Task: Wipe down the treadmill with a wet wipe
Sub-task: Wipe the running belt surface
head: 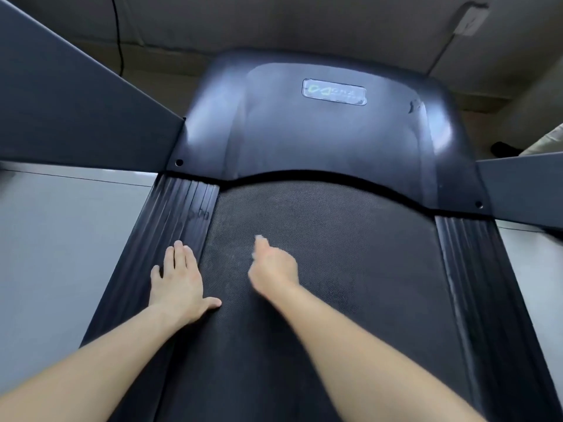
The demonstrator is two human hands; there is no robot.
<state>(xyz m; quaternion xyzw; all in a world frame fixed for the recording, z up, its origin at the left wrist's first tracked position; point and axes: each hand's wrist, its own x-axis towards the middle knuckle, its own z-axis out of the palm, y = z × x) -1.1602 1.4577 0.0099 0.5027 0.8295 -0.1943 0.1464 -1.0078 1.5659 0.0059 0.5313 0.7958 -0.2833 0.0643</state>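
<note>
The treadmill's black textured belt [335, 254] runs down the middle, with its dark motor cover [320, 138] at the far end. My left hand [178, 281] lies flat with straight fingers on the seam between the left ribbed side rail [170, 214] and the belt. My right hand [272, 266] is blurred and sits on the belt left of centre with its fingers curled. A small whitish scrap of the wet wipe [259, 238] shows at its fingertips. The rest of the wipe is hidden under the hand.
A ribbed side rail [466, 269] borders the belt on the right. Grey uprights rise at the left [76, 102] and the right [524, 178]. Pale floor [61, 239] lies on both sides. A black cable [119, 35] hangs on the wall behind.
</note>
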